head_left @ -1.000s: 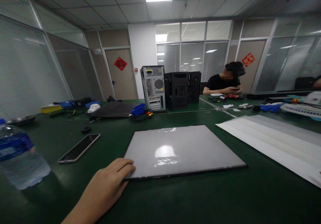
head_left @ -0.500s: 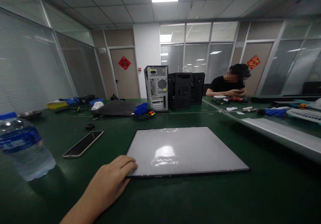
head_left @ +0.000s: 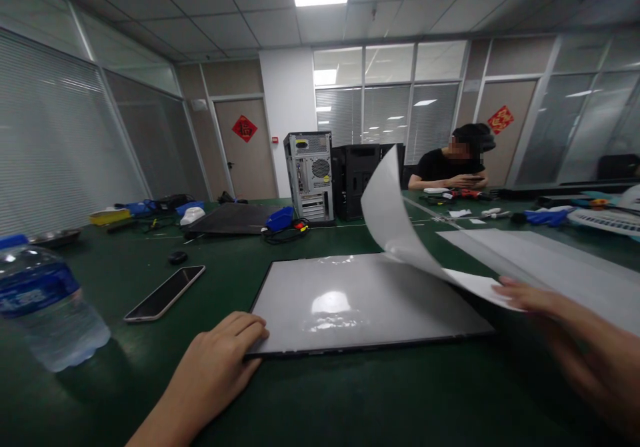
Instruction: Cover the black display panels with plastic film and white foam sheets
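A flat grey panel [head_left: 350, 300] with a dark frame lies on the green table in front of me. My left hand [head_left: 215, 367] rests on the table with its fingers curled over the panel's near left corner. My right hand [head_left: 575, 340] comes in from the right, blurred, gripping the edge of a thin white sheet [head_left: 400, 227]. The sheet curls up in the air over the panel's right side. More white sheets [head_left: 550, 260] lie flat on the table behind it.
A water bottle [head_left: 45, 300] stands at the left, a phone [head_left: 165, 293] and a small black cap [head_left: 177, 257] beside it. Computer towers [head_left: 309, 177], cables and tools crowd the far end. A person in black [head_left: 450, 163] sits at the back right.
My right hand has come into view and lifted one white sheet off the stack, swinging it over the panel's right side. My left hand has stayed on the panel's corner.
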